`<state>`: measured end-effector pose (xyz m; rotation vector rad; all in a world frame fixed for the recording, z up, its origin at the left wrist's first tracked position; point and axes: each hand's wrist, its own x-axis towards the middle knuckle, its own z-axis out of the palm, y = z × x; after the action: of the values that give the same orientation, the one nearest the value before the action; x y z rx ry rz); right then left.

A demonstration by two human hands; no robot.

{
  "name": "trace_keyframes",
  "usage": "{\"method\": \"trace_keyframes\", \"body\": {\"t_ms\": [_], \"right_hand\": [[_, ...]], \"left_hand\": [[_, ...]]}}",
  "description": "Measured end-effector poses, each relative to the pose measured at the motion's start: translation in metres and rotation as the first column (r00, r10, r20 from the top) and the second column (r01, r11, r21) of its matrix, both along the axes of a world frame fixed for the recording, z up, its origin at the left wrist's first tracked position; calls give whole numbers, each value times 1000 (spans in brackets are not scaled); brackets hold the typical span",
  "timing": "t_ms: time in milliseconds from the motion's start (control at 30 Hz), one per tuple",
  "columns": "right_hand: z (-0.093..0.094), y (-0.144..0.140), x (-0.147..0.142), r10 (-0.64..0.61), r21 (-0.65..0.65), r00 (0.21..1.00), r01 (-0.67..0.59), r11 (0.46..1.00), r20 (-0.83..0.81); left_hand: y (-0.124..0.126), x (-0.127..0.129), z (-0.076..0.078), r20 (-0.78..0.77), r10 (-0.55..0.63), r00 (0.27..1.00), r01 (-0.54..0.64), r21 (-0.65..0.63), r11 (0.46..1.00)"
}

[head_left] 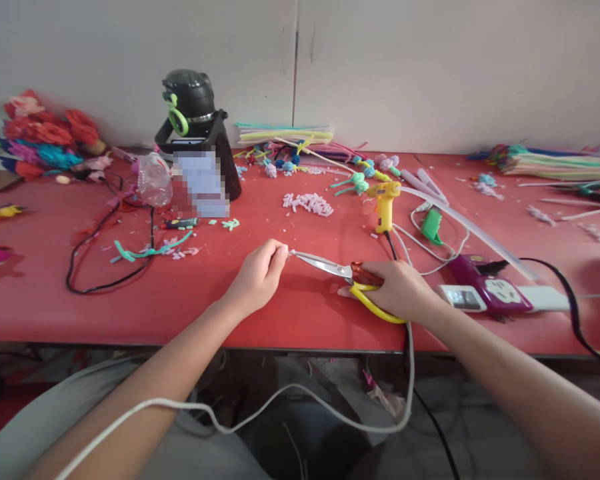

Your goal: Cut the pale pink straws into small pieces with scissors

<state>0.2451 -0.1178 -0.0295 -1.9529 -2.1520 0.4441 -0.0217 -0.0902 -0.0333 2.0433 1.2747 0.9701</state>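
My right hand (403, 290) grips a pair of scissors (325, 265) with one yellow and one orange-red handle. Their blades point left and look nearly closed, the tips reaching my left fingertips. My left hand (260, 273) is closed in a pinch; a tiny pale bit shows at its fingertips, most of it hidden, too small to name. Beyond the hands, a small heap of short pale-lilac fuzzy pieces (307, 204) lies on the red table (220, 313).
A yellow glue gun (384, 207) with a long clear stick stands right of centre. Nearby lies a purple power strip (495, 287). A black bottle (195, 127) with a phone (203, 183) stands back left. Pipe-cleaner bundles (555, 163) lie along the wall. A white cable (295, 387) hangs across my lap.
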Motion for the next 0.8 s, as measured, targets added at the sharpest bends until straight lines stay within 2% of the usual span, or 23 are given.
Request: {"method": "trace_keyframes", "body": {"t_ms": [400, 800], "right_hand": [[-2, -2, 1, 16, 11, 1000, -16, 1000, -20], [0, -2, 0, 8, -9, 1000, -8, 1000, -19]], "left_hand": [[1, -2, -1, -46, 3, 999, -2, 27, 1000], [1, -1, 1, -9, -15, 1000, 15, 0, 1000]]}}
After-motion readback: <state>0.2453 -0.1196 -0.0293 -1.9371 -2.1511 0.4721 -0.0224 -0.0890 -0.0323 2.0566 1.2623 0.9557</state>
